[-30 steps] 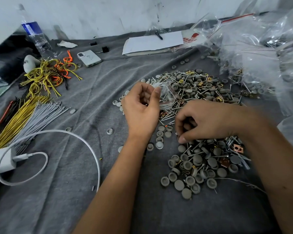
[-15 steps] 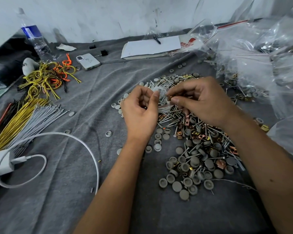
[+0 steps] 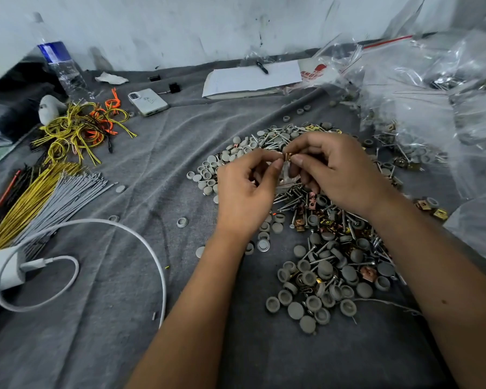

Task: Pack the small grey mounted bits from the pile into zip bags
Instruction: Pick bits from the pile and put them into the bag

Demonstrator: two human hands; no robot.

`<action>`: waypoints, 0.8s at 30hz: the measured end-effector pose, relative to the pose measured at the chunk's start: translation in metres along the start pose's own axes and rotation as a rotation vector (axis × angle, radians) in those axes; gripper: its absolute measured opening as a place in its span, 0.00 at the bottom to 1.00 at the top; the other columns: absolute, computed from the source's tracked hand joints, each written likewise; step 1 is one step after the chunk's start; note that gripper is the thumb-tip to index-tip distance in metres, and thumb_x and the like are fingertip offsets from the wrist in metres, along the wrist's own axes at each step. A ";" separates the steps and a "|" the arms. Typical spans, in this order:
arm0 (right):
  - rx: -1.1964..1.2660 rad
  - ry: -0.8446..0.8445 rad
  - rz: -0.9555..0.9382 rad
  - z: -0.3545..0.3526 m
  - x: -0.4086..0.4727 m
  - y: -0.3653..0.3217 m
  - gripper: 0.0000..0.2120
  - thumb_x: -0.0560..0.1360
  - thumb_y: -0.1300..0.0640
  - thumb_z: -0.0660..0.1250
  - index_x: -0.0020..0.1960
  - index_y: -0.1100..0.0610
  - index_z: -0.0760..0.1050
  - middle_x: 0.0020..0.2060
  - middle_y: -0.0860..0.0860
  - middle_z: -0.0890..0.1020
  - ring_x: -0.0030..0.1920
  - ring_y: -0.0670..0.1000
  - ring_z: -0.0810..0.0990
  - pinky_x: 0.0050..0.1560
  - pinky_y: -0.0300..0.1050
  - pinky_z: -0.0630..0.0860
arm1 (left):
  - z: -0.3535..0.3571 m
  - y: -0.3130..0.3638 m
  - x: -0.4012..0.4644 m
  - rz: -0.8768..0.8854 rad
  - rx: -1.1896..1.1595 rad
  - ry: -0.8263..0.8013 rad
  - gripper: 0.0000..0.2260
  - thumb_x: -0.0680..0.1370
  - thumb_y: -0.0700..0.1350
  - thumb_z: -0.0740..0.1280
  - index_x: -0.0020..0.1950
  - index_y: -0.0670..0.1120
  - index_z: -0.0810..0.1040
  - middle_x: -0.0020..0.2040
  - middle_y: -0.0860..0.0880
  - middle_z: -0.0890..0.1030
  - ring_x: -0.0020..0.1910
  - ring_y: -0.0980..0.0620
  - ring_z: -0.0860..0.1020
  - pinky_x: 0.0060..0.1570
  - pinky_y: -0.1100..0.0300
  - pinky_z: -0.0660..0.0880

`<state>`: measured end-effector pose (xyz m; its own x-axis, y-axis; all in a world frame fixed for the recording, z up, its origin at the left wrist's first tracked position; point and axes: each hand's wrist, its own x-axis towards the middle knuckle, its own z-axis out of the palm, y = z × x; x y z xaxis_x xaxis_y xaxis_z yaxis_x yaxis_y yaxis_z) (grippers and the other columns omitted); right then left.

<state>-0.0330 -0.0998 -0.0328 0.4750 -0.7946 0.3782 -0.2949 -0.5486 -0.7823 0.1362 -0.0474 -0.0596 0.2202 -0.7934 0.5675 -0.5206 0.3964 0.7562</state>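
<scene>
Head view of a work surface covered by a grey cloth (image 3: 118,332). At centre frame, the left hand (image 3: 244,192) and the right hand (image 3: 337,172) meet above the pile of small grey bits (image 3: 320,270), which spreads from the centre toward the lower right and is mixed with screws and brass-coloured clips. The left hand's fingers are curled, with thumb and forefinger pinching the mouth of a small clear zip bag (image 3: 286,178) that hangs between the two hands. The right hand's thumb and forefinger pinch a small brass-coloured piece (image 3: 287,157) at the bag's opening; its remaining fingers are curled behind the bag. Whether the piece is already inside the bag cannot be told.

A second cluster of paler grey caps (image 3: 211,169) lies just left of the left hand. At right, a heap of clear plastic bags (image 3: 432,88). At upper centre, a white notepad (image 3: 253,78) with a pen on it. At upper left, a water bottle (image 3: 61,68), a phone (image 3: 148,101) and a tangle of yellow and orange wires (image 3: 79,127). At left, bundles of straight yellow and grey wires (image 3: 48,203). At lower left, a white charger cable (image 3: 124,228).
</scene>
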 end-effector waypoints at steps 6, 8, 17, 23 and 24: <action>-0.086 -0.017 -0.064 0.001 -0.001 -0.004 0.07 0.81 0.64 0.67 0.56 0.56 0.81 0.34 0.43 0.82 0.30 0.41 0.79 0.33 0.30 0.73 | 0.000 -0.002 0.002 -0.056 -0.048 -0.036 0.03 0.80 0.38 0.72 0.48 0.42 0.86 0.35 0.51 0.82 0.31 0.55 0.75 0.33 0.59 0.71; -0.113 -0.023 -0.081 0.001 -0.002 -0.004 0.07 0.81 0.64 0.67 0.56 0.56 0.80 0.33 0.41 0.81 0.32 0.41 0.80 0.33 0.29 0.73 | 0.001 -0.004 0.002 -0.092 -0.076 -0.041 0.04 0.80 0.38 0.72 0.47 0.43 0.85 0.33 0.56 0.79 0.30 0.60 0.72 0.33 0.63 0.68; -0.151 -0.025 -0.126 0.000 -0.003 -0.005 0.07 0.81 0.65 0.66 0.55 0.55 0.78 0.34 0.48 0.82 0.32 0.45 0.80 0.35 0.31 0.72 | 0.000 -0.004 0.002 -0.141 -0.163 -0.074 0.05 0.79 0.39 0.73 0.44 0.43 0.84 0.31 0.52 0.79 0.29 0.55 0.73 0.29 0.58 0.70; -0.187 0.005 -0.167 0.000 -0.002 -0.004 0.09 0.81 0.65 0.67 0.58 0.55 0.81 0.35 0.46 0.83 0.29 0.47 0.81 0.32 0.32 0.74 | -0.002 -0.005 0.003 -0.172 -0.243 -0.096 0.05 0.79 0.41 0.72 0.43 0.45 0.83 0.30 0.56 0.79 0.29 0.56 0.74 0.28 0.61 0.71; -0.216 0.009 -0.189 0.000 -0.002 -0.004 0.09 0.81 0.65 0.68 0.58 0.57 0.82 0.36 0.43 0.82 0.31 0.42 0.82 0.34 0.29 0.73 | -0.002 -0.004 0.003 -0.172 -0.249 -0.098 0.05 0.79 0.41 0.72 0.43 0.46 0.82 0.30 0.56 0.79 0.29 0.56 0.74 0.28 0.62 0.71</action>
<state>-0.0332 -0.0956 -0.0302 0.5312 -0.6744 0.5129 -0.3716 -0.7294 -0.5743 0.1405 -0.0506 -0.0609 0.2008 -0.8944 0.3998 -0.2617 0.3443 0.9017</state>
